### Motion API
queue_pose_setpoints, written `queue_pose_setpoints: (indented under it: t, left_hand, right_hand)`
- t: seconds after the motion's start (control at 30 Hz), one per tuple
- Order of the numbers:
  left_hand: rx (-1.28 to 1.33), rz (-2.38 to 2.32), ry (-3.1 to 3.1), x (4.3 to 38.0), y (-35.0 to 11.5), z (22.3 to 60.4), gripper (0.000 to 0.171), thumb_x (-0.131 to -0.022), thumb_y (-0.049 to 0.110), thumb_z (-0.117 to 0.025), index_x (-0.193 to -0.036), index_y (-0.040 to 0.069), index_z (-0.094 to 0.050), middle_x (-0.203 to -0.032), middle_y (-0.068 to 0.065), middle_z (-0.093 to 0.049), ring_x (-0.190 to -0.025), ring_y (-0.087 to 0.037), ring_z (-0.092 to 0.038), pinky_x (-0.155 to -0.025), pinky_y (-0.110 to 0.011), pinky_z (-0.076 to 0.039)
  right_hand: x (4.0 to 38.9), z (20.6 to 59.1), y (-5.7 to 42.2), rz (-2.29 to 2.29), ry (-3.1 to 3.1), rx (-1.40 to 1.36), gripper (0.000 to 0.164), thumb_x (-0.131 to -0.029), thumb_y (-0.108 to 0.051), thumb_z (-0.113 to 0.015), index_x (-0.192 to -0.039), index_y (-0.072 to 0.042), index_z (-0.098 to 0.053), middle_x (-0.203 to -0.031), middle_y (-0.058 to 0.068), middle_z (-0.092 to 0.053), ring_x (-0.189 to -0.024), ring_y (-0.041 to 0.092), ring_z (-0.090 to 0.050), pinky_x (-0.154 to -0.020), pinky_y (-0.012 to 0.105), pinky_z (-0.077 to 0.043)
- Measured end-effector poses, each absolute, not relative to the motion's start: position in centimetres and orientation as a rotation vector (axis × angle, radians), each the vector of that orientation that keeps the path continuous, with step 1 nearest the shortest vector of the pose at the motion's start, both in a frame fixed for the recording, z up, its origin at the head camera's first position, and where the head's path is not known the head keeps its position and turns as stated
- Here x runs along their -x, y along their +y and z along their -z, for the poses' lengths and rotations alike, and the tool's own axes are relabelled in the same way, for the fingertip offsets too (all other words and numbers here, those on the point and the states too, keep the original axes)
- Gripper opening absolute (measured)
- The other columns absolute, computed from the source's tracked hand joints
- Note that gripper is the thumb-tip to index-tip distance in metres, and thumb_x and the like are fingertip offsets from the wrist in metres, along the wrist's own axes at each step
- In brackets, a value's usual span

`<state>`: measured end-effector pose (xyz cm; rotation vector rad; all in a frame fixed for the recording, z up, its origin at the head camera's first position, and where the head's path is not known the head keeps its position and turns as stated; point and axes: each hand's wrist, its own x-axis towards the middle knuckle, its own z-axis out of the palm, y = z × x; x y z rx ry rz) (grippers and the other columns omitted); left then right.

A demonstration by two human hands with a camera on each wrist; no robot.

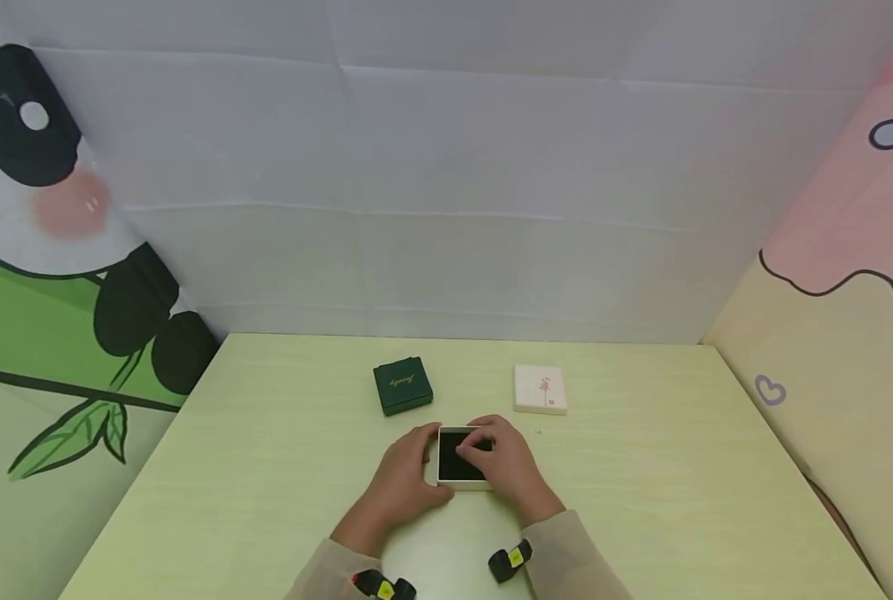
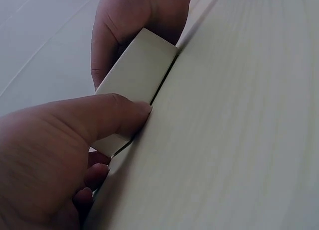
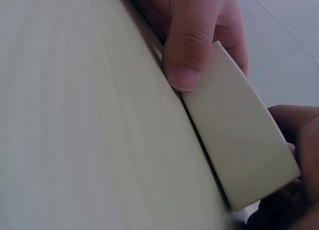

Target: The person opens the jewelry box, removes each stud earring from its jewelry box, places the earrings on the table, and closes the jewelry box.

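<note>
A small white box [image 1: 464,485] with a black inside [image 1: 449,454] lies uncovered on the table, long side toward me. My left hand [image 1: 403,475] grips its left end, thumb on the front wall and fingers round the far side; the left wrist view shows this thumb low on the plain pale wall. Over the box's right part bends my right hand [image 1: 512,462], thumb and forefinger tips close together above the black inside. Whether they pinch something small cannot be made out. In the right wrist view the box wall [image 3: 244,125] hides those fingertips.
Behind the box, to the left, sits a dark green box [image 1: 403,385] with gold lettering. A flat white piece [image 1: 539,387] with a pink plant print lies behind to the right. The pale wooden table [image 1: 266,467] meets a white cloth backdrop [image 1: 446,208].
</note>
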<state>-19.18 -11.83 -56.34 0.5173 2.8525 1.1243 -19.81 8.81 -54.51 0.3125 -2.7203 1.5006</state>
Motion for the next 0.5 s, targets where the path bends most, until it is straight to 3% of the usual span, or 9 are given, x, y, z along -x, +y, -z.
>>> queue_pose_setpoints:
  t: [0.13, 0.5]
  left_hand:
    - [-0.516, -1.131, 2.843, 19.15, -11.91, 56.31, 0.090, -0.073, 0.031, -0.085, -0.151, 0.012, -0.044, -0.107, 0.005, -0.055, -0.094, -0.015, -0.052, -0.085, -0.040, -0.045]
    - [-0.521, -1.151, 2.815, 19.01, -11.85, 56.14, 0.091, -0.074, 0.031, -0.087, -0.152, 0.013, -0.043, -0.118, 0.003, -0.056, -0.098, -0.015, -0.053, -0.088, -0.042, -0.046]
  right_hand:
    - [19.95, 54.79, 9.13, -1.517, -2.690, -0.312, 0.013, -0.090, -0.023, -0.081, -0.079, -0.025, -0.075, -0.121, -0.003, -0.064, -0.118, 0.026, -0.060, -0.102, 0.049, -0.045]
    - [20.02, 54.75, 9.73, -1.552, -2.656, -0.280, 0.013, -0.089, -0.023, -0.082, -0.077, -0.020, -0.075, -0.118, -0.002, -0.067, -0.102, 0.020, -0.060, -0.087, 0.040, -0.046]
